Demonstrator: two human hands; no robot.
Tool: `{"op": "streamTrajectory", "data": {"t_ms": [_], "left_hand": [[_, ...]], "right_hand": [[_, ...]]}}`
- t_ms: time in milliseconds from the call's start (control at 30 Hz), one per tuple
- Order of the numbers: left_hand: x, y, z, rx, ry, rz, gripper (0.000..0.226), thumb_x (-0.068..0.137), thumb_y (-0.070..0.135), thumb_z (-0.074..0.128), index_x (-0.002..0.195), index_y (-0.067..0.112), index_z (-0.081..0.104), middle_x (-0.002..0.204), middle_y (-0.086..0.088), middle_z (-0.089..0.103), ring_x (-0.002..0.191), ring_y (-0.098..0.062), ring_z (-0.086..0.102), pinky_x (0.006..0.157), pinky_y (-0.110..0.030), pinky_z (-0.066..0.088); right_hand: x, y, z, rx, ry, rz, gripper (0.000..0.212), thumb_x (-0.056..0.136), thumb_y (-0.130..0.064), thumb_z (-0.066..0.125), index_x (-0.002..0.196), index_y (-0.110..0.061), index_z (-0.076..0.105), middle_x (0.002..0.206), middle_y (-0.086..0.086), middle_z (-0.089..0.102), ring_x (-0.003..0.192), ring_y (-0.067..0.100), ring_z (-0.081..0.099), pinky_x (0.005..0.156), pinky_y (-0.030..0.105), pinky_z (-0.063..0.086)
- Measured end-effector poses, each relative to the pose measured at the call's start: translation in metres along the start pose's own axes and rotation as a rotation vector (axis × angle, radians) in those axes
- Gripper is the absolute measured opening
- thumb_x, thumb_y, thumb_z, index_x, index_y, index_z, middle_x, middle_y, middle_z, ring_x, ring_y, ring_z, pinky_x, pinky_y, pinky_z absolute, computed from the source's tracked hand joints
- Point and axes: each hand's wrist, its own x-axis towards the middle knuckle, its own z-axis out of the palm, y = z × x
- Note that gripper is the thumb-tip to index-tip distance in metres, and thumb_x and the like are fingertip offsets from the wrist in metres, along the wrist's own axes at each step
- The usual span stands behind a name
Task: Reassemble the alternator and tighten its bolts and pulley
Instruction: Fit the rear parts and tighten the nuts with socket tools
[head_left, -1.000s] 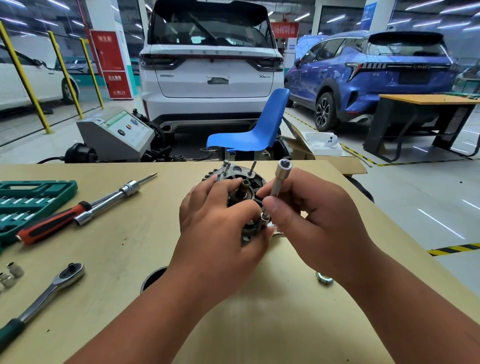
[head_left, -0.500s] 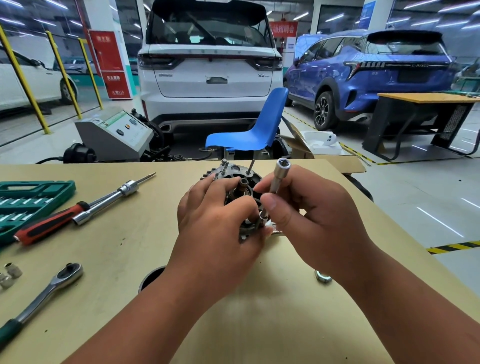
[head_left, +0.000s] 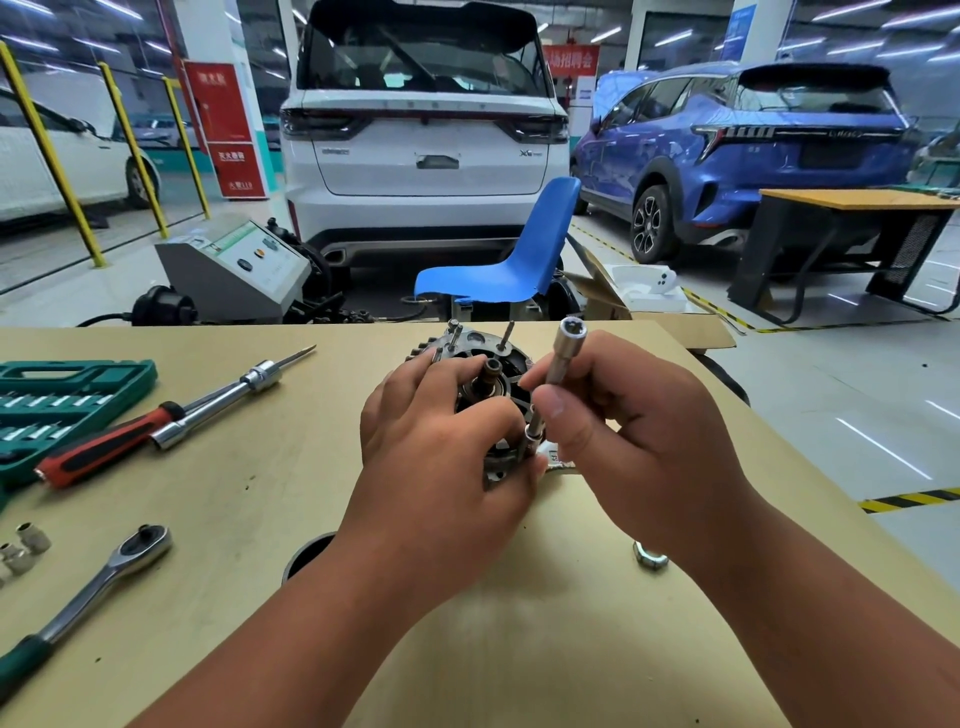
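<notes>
- The right hand (head_left: 639, 447) pinches a long socket (head_left: 563, 358), tilted, its lower tip on a bolt at the near rim of the alternator (head_left: 475, 343); turned off-axis, it could cross-thread or slip off.
- The left hand (head_left: 441, 452) clasps the alternator on the worktop (head_left: 260, 493); a slack grip would let the housing turn.
- Past the fingers, two bolts (head_left: 506, 335) stand proud, likely unseated.
- A nut (head_left: 649, 558) beside the right wrist could be knocked off.

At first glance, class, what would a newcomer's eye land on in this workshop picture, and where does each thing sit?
Two hands at the middle of the bench draw the eye: the left hand holds the alternator, the right hand pinches a long tilted socket at its near edge. To their left lie a red-handled screwdriver and a ratchet; a white car stands behind.
</notes>
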Motion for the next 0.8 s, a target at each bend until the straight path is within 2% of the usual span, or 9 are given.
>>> {"op": "streamTrajectory", "data": {"t_ms": [133, 267, 500, 633, 800], "left_hand": [[0.0007, -0.0001, 0.0009, -0.008, 0.027, -0.003, 0.046, 0.083, 0.069, 0.046, 0.11, 0.04, 0.069, 0.148, 0.013, 0.05, 0.151, -0.025, 0.027, 0.12, -0.049, 0.022], [0.0008, 0.0002, 0.0005, -0.011, 0.02, -0.003, 0.051, 0.082, 0.069, 0.041, 0.112, 0.04, 0.07, 0.148, 0.012, 0.05, 0.152, -0.025, 0.025, 0.12, -0.047, 0.02], [0.001, 0.0015, -0.0017, -0.004, -0.009, 0.0, 0.044, 0.084, 0.067, 0.04, 0.104, 0.042, 0.07, 0.151, 0.014, 0.047, 0.152, -0.026, 0.023, 0.121, -0.049, 0.02], [-0.0004, 0.0005, -0.0014, -0.007, -0.007, 0.001, 0.033, 0.086, 0.061, 0.05, 0.104, 0.042, 0.07, 0.151, 0.013, 0.046, 0.152, -0.026, 0.021, 0.122, -0.049, 0.018], [-0.0003, 0.0012, -0.0006, -0.012, 0.016, 0.01, 0.042, 0.083, 0.066, 0.043, 0.105, 0.042, 0.07, 0.15, 0.012, 0.048, 0.152, -0.024, 0.022, 0.122, -0.046, 0.018]], "right_hand": [[0.0007, 0.0011, 0.0, -0.009, 0.005, 0.002, 0.027, 0.095, -0.033, 0.06, 0.09, -0.006, 0.066, 0.076, 0.005, 0.064, 0.065, 0.024, 0.055, 0.06, 0.043, 0.046], [0.0008, 0.0017, 0.0002, 0.006, -0.005, 0.009, 0.028, 0.096, -0.035, 0.061, 0.09, -0.008, 0.066, 0.074, 0.006, 0.062, 0.064, 0.026, 0.053, 0.058, 0.044, 0.046], [0.0014, -0.0034, -0.001, 0.042, 0.001, -0.011, 0.015, 0.097, -0.025, 0.056, 0.102, -0.021, 0.069, 0.076, -0.019, 0.06, 0.066, 0.015, 0.06, 0.062, 0.022, 0.047], [0.0013, -0.003, -0.0003, 0.03, -0.001, 0.0, 0.019, 0.098, -0.027, 0.056, 0.101, -0.016, 0.071, 0.076, -0.021, 0.059, 0.065, 0.018, 0.06, 0.061, 0.031, 0.049], [0.0013, -0.0004, 0.0004, 0.013, 0.023, 0.001, 0.023, 0.097, -0.03, 0.06, 0.094, -0.008, 0.067, 0.079, -0.001, 0.065, 0.065, 0.022, 0.059, 0.06, 0.042, 0.048]]}}
